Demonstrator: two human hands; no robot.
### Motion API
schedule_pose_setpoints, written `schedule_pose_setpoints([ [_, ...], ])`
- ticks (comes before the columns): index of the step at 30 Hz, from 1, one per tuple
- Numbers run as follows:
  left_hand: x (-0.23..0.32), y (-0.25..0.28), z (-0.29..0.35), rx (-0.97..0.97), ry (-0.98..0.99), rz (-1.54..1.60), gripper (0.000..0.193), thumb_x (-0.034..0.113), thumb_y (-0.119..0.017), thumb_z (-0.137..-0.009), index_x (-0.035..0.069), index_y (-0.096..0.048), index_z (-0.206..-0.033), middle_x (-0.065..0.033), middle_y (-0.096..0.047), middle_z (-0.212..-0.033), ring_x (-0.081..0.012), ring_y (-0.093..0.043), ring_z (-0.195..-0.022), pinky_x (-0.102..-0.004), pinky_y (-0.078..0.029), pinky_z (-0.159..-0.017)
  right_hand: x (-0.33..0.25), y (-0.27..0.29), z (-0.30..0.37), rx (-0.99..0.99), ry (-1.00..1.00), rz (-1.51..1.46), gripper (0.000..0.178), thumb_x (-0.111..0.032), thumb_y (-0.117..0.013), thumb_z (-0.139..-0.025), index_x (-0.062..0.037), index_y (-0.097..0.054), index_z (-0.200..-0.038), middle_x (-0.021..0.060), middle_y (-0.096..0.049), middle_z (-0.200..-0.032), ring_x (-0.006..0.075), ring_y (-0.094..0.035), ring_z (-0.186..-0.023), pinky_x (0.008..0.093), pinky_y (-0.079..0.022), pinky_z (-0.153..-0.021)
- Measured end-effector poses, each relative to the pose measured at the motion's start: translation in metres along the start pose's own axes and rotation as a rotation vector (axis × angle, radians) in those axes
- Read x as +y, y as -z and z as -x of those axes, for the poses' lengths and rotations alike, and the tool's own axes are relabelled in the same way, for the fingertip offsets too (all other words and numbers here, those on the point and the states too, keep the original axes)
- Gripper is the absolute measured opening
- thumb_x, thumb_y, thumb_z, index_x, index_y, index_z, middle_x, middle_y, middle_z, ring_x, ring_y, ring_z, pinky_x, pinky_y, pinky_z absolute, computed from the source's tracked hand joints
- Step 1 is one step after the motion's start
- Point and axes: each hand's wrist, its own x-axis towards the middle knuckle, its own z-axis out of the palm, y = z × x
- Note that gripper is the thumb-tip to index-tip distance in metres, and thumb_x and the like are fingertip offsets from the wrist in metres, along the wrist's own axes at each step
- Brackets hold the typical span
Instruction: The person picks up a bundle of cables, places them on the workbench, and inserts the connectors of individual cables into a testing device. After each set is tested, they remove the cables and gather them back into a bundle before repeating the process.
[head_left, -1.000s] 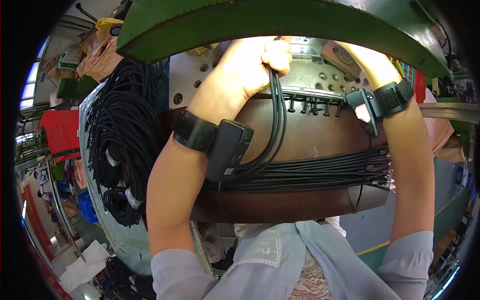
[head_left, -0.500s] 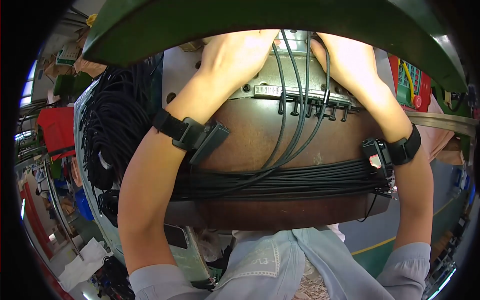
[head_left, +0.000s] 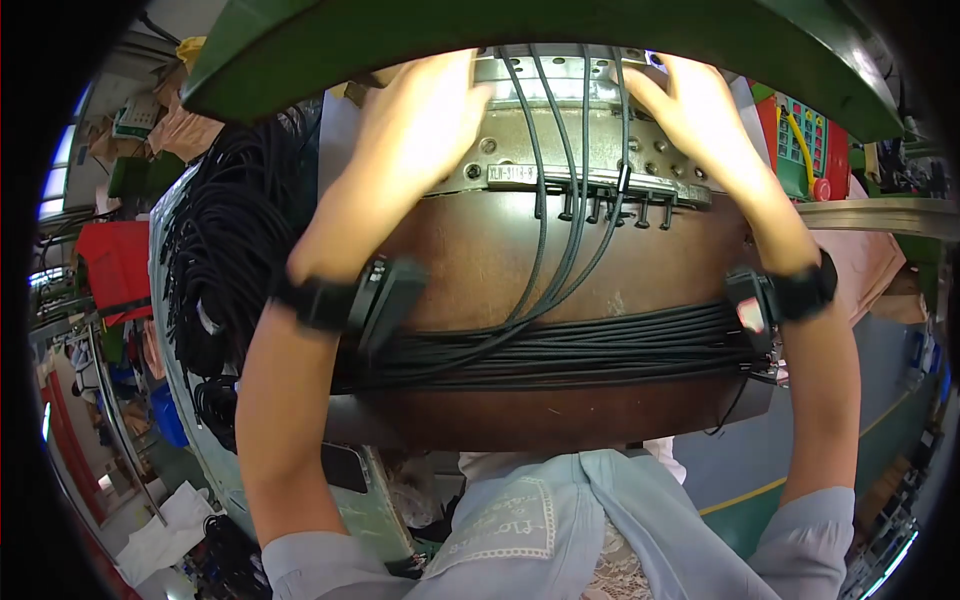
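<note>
Between the left hand [head_left: 420, 125] and right hand [head_left: 705, 115], four thin black cables [head_left: 586, 110] are lying across a silver metal plate [head_left: 505, 132]; left's drifting off them now. Curved green beam [head_left: 540, 22] is hiding both grips, can't tell their state.

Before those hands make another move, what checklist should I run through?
1. Cables separated across the metal block: ok; four run without crossing there.
2. Cable ends in position: cannot tell; the green beam blocks the view.
3. Left hand off the cables: cannot tell fully; its visible part is apart, to their left, but its fingertips are hidden.
4. Right hand off the rightmost cable: cannot tell; it is very close.
5. Cable bundle lying on the brown board: ok.
</note>
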Motion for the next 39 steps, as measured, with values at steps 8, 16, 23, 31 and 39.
schedule_pose_setpoints([
  [8, 0.083, 0.091, 0.228, -1.279, 0.733, 1.100, 0.034, 0.025, -0.048, -0.092, 0.003, -0.055, -0.117, -0.0142, -0.060, -0.112, -0.0263, -0.059, -0.099, -0.0351, -0.044, -0.087, 0.042, 0.109, 0.287, 0.406, -0.646, -0.324, 0.032, -0.006, -0.042, -0.094, 0.0003, -0.043, -0.126, 0.0160, -0.053, -0.118, 0.0241, -0.052, -0.106, 0.0328, -0.039, -0.096],
  [16, 0.058, -0.005, 0.399, -0.415, 0.887, 0.276, 0.019, 0.014, -0.055, -0.083, 0.003, -0.060, -0.097, -0.0147, -0.061, -0.093, -0.0288, -0.058, -0.086, -0.0368, -0.045, -0.076, 0.009, 0.032, 0.416, -0.227, -0.861, -0.375, 0.031, -0.014, -0.056, -0.086, -0.0014, -0.052, -0.114, 0.0105, -0.057, -0.110, 0.0205, -0.053, -0.101, 0.0339, -0.041, -0.088],
  [23, 0.072, 0.016, 0.349, -0.604, 0.853, 0.207, 0.023, 0.008, -0.048, -0.086, 0.001, -0.057, -0.107, -0.0174, -0.059, -0.105, -0.0311, -0.055, -0.099, -0.0384, -0.043, -0.086, 0.007, 0.035, 0.385, -0.208, -0.700, -0.369, 0.018, -0.012, -0.059, -0.082, -0.0012, -0.060, -0.096, 0.0101, -0.062, -0.093, 0.0236, -0.057, -0.086, 0.0365, -0.046, -0.075],
  [31, 0.078, 0.020, 0.331, -0.361, 0.862, 0.266, 0.013, 0.008, -0.054, -0.084, 0.000, -0.060, -0.092, -0.0158, -0.060, -0.092, -0.0290, -0.057, -0.088, -0.0343, -0.045, -0.081, -0.007, 0.041, 0.352, -0.120, -0.580, -0.231, 0.014, -0.009, -0.059, -0.080, -0.0006, -0.062, -0.092, 0.0122, -0.064, -0.090, 0.0252, -0.059, -0.084, 0.0366, -0.047, -0.072],
  [39, 0.095, 0.079, 0.225, -1.181, 0.529, 0.916, 0.041, 0.029, -0.056, -0.088, 0.000, -0.055, -0.116, -0.0187, -0.057, -0.118, -0.0342, -0.055, -0.106, -0.0380, -0.043, -0.091, -0.051, 0.147, 0.232, -1.353, -0.218, -0.549, 0.016, -0.013, -0.062, -0.080, -0.0060, -0.065, -0.094, 0.0146, -0.064, -0.097, 0.0337, -0.060, -0.091, 0.0369, -0.048, -0.077],
])
